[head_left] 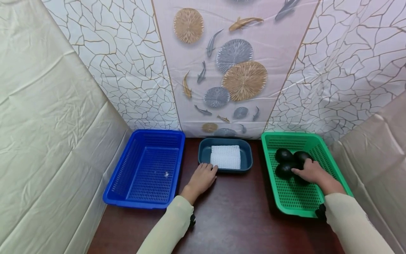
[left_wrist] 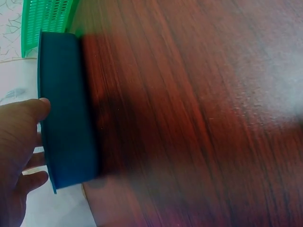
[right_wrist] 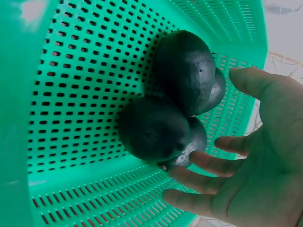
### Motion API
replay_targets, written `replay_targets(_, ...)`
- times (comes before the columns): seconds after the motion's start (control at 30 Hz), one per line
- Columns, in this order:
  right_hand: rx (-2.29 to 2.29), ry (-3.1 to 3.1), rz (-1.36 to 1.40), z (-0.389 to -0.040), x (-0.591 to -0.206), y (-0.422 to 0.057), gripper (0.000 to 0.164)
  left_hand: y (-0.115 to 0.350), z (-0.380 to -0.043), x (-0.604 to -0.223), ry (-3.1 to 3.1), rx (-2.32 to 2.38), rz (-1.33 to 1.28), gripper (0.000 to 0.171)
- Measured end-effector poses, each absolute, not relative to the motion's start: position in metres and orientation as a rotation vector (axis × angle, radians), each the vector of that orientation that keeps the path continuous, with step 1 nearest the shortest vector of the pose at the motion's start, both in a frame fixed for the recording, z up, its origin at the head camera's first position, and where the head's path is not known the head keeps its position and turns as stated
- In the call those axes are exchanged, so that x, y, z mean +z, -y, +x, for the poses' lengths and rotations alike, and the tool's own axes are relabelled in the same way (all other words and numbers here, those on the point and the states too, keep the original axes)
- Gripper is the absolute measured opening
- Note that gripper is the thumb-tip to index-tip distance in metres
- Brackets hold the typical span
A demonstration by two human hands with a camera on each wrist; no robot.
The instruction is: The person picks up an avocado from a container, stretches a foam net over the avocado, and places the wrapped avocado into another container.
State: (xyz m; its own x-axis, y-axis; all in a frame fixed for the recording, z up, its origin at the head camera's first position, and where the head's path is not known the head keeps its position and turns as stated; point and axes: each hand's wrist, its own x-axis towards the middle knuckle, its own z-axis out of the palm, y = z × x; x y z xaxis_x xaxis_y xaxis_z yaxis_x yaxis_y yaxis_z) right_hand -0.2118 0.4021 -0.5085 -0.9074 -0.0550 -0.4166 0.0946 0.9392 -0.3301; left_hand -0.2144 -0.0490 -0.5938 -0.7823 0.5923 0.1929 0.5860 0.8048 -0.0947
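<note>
Several dark, egg-shaped avocados (head_left: pixel 284 155) lie clustered in the green perforated basket (head_left: pixel 276 197) at the right. My right hand (head_left: pixel 315 173) reaches over them. In the right wrist view, the right hand (right_wrist: pixel 265 156) has its fingers spread beside the avocados (right_wrist: pixel 184 66), with nothing gripped. My left hand (head_left: pixel 202 177) is at the near left edge of a dark teal tray (head_left: pixel 248 155). In the left wrist view, the left hand's (left_wrist: pixel 16 151) relaxed fingers are at the tray's rim. White foam netting (head_left: pixel 226 157) lies inside the tray.
A blue perforated basket (head_left: pixel 142 204) stands at the left, with a small whitish spot on its floor. All the containers sit on a dark wood table (head_left: pixel 234 211). A patterned cloth (head_left: pixel 219 116) hangs behind, and pale cloth walls (head_left: pixel 47 141) flank both sides.
</note>
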Motion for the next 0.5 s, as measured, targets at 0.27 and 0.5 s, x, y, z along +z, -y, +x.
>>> replay_targets(0.27, -0.493, -2.622, 0.123, -0.214, -0.512, -0.404, 0.104, 0.046, -0.219, -0.591, 2.757, 0.12, -0.931, 0.02)
replay_targets(0.5, -0.504, -2.626, 0.173, -0.217, -0.521, -0.407, 0.1, 0.046, -0.221, -0.591, 2.789, 0.129, -0.922, 0.021)
